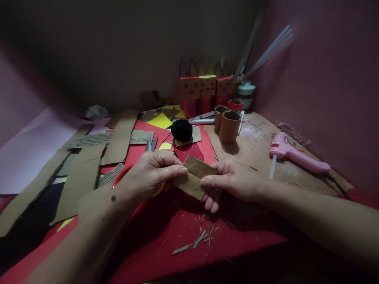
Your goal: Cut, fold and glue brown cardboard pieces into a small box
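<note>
A small squarish piece of brown cardboard [195, 175] with a crease across it is held up between both hands over the red table. My left hand [158, 171] pinches its left edge between thumb and fingers. On the opposite edge, my right hand [223, 179] grips it, thumb on top and fingers beneath. Scissors [151, 144] lie under and behind my left hand, their blades pointing away and their red and yellow handles partly covered. Just beyond the cardboard sits a ball of black yarn [181, 130].
Cardboard strips [78, 179] overlap on the left. A pink glue gun [296, 153] lies at right, near brown cardboard tubes [230, 128]. Decorated boxes with faces [189, 87] and a lidded jar [246, 94] stand at the back. Cardboard scraps [199, 238] litter the red table [237, 244].
</note>
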`<state>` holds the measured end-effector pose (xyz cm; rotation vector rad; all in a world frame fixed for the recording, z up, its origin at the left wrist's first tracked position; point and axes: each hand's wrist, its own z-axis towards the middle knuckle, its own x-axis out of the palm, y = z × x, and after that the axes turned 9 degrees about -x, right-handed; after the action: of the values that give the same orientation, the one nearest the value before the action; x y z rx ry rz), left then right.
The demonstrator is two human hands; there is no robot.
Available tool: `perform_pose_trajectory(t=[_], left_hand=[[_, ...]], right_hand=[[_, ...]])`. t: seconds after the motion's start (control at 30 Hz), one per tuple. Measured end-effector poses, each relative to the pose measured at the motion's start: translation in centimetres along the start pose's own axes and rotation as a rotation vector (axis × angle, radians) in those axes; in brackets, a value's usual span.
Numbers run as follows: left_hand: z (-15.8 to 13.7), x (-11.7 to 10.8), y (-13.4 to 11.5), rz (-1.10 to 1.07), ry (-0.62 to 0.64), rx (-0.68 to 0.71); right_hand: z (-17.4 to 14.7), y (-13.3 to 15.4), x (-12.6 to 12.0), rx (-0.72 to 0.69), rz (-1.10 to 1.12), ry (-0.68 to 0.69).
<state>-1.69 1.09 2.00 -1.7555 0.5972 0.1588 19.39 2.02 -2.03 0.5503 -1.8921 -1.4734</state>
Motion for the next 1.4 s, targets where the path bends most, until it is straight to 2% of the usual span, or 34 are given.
perform_pose_trajectory(t=[0.1,0.17,0.23,0.33,0.4,0.5,0.7,0.77,0.83,0.9,1.03,1.17,1.3,1.4], left_hand=[[-0.3,0.8,-0.2,0.140,-0.175,0.085],[-0.2,0.9,-0.2,0.140,-0.201,0.102],[0.1,0.4,-0.1,0.086,-0.079,0.036],[0.5,-0.8,0.1,-0.015,0.233,-0.084],[0.5,-1.3,0.2,-0.029,0.330,-0.137],[0.3,-1.2,0.1,0.028,0.258,-0.158],[-0.2,0.1,-0.4,0.246,-0.036,0.067],[-0.1,0.2,-0.4,0.214,0.000,0.011],[0.1,0.2,-0.2,0.130,0.140,-0.101],[0.3,0.4,0.1,0.035,0.215,-0.183],[0.7,0.8,0.6,-0.140,0.191,-0.227],[0.5,1.0,0.6,-0.217,0.195,-0.250],[0.3,1.1,0.1,-0.110,0.129,-0.255],[0.3,1.2,0.0,-0.033,0.125,-0.238]], right_hand=[[0.1,0.1,0.0,0.002,-0.004,-0.031],[0.2,0.2,0.0,0.003,-0.009,-0.050],[0.2,0.3,0.1,0.008,-0.020,-0.065],[0.2,0.4,0.2,0.017,-0.025,-0.043],[0.2,0.3,0.1,0.017,-0.011,-0.020],[0.2,0.3,-0.1,0.009,0.028,-0.001],[0.4,0.5,-0.4,-0.013,0.067,-0.049],[0.5,0.6,-0.4,-0.018,0.070,-0.060],[0.6,0.5,-0.4,-0.021,0.071,-0.057],[0.7,0.3,-0.5,-0.034,0.084,-0.050],[0.9,-0.2,-0.8,-0.047,0.144,-0.006],[0.6,-0.2,-0.4,-0.044,0.201,-0.003],[0.4,-0.1,0.3,-0.041,0.166,-0.087],[0.5,-0.4,0.1,-0.021,0.144,-0.097]])
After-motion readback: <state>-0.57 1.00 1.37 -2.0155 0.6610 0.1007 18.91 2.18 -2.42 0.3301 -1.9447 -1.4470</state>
